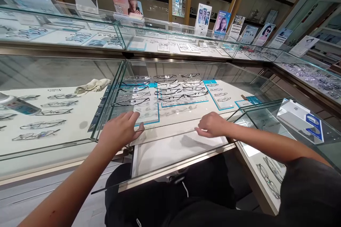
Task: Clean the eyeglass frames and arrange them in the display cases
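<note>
My left hand [119, 127] is over the front left of the glass showcase [183, 118], its thumb apart from the bent fingers, and nothing shows in it. To the right, my right hand [213, 125] is curled closed above the back of a pulled-out white drawer [170, 152]; no object shows in it. Several dark-rimmed eyeglasses [172, 97] are in rows just beyond both hands; I cannot tell which lie on the glass and which under it. Blue-edged white display boards [159, 113] show beneath them.
On the left showcase are a white bottle [20, 104] and a crumpled cloth [93, 86], near more eyeglasses [42, 124]. A white and blue box [301, 120] stands on the right counter. Advertising cards [204, 19] line the rear counter. My legs [170, 195] are below the drawer.
</note>
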`<state>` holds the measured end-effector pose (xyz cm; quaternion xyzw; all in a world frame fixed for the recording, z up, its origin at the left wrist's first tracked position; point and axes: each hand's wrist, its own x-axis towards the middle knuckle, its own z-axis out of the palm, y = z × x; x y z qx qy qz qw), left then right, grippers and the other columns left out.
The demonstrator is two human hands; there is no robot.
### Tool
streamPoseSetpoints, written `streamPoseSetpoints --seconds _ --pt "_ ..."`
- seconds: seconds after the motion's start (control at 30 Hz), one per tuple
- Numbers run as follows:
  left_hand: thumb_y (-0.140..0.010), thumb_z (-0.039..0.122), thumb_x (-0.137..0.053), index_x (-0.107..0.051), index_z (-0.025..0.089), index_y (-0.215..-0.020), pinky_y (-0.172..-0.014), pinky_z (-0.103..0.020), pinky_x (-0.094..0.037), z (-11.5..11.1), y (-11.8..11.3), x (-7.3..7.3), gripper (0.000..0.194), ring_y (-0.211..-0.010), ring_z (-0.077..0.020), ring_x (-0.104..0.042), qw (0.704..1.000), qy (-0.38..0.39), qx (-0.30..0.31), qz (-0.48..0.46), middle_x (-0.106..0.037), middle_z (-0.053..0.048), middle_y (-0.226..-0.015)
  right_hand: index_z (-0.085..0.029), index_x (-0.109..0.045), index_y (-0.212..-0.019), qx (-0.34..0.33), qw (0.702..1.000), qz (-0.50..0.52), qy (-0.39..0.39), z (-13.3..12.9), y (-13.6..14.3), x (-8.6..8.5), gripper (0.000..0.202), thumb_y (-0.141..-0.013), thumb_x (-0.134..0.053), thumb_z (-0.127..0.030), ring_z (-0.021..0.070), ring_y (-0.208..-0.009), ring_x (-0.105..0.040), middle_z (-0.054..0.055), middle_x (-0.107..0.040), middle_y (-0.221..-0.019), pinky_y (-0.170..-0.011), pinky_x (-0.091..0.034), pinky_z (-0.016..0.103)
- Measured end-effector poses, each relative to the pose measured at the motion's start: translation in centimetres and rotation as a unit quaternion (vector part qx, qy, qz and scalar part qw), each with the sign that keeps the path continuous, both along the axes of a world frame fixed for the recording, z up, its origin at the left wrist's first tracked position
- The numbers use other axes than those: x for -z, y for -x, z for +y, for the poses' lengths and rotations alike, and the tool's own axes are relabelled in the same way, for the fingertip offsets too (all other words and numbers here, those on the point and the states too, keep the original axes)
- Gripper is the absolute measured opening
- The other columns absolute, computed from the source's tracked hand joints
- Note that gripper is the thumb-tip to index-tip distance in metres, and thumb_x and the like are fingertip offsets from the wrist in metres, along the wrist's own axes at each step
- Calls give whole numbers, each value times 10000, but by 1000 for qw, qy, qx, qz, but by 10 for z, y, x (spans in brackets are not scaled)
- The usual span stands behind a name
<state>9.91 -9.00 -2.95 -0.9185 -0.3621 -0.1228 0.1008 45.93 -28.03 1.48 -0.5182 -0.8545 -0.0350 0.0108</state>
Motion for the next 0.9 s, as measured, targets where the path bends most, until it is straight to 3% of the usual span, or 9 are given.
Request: streamPoseSetpoints --seconds 0.07,0.13,0.27,0.37,0.47,0.57,0.67,0.8,0.9 --pt "-1027 438 -469 -692 197 -1135 -699 -385 -465 -1 -1 -1 346 -984 -340 -700 1000 -1 -1 5 -734 -137 -1020 -192 -740 -688 103 994 -27 9 12 -23 -5 558 -1084 -452 -461 195 -677 -619 95 -767 -699 -630 -194 345" --pt "-1029 431 -458 -685 181 -1169 -726 -396 -497 -2 -1 -2 365 -1013 -344 -711 1000 -3 -3 18 -742 -144 -1045 -198 -769 -722 240 969 -55 21 22 -50 -8 551 -1072 -467 -498 215 -759 -661 110 -806 -798 -651 -224 339" --pt "-994 434 -483 -666 161 -1251 -811 -433 -552 -8 -2 -9 416 -1110 -375 -714 1000 24 -12 12 -753 -174 -1140 -185 -798 -753 379 924 -56 -3 31 -110 -7 563 -1090 -414 -421 250 -778 -677 145 -803 -789 -665 -263 354" --pt "-904 450 -579 -634 164 -1354 -810 -451 -567 -13 -7 -32 536 -1163 -399 -719 992 108 -40 54 -751 -195 -1266 -189 -811 -773 447 893 -37 -16 29 -143 2 533 -1074 -441 -426 264 -795 -677 155 -812 -823 -664 -274 360" --pt "-876 510 -615 -669 222 -1340 -731 -407 -535 -15 -26 -72 548 -1047 -359 -765 963 228 -53 133 -795 -130 -1228 -191 -801 -752 493 870 -3 -27 29 -160 14 541 -1063 -440 -448 269 -784 -665 165 -800 -811 -661 -280 363" --pt "-947 544 -559 -715 283 -1262 -736 -354 -495 -15 -68 -112 438 -973 -281 -762 966 240 18 95 -817 -44 -1126 -191 -779 -741 516 855 30 -43 32 -167 22 559 -1063 -420 -471 266 -768 -646 167 -782 -784 -662 -274 368" --pt "-969 436 -569 -736 264 -1192 -725 -328 -448 -10 -129 -131 328 -1005 -257 -733 980 176 80 53 -810 -36 -1136 -187 -761 -764 530 844 50 -64 34 -169 25 555 -1062 -408 -494 260 -764 -629 161 -774 -783 -665 -269 370" --pt "-986 363 -601 -769 217 -1142 -894 -365 -474 2 -209 -124 272 -1146 -287 -679 977 128 170 22 -804 -87 -1173 -189 -742 -768 545 831 64 -89 33 -169 26 540 -1054 -406 -499 263 -769 -624 160 -771 -790 -670 -273 372" --pt "-965 449 -668 -788 222 -1183 -1005 -416 -459 12 -252 -111 338 -1214 -328 -624 977 111 181 37 -797 -132 -1196 -192 -739 -761 559 820 73 -100 33 -170 28 551 -1057 -389 -498 273 -771 -629 172 -767 -790 -667 -266 373"
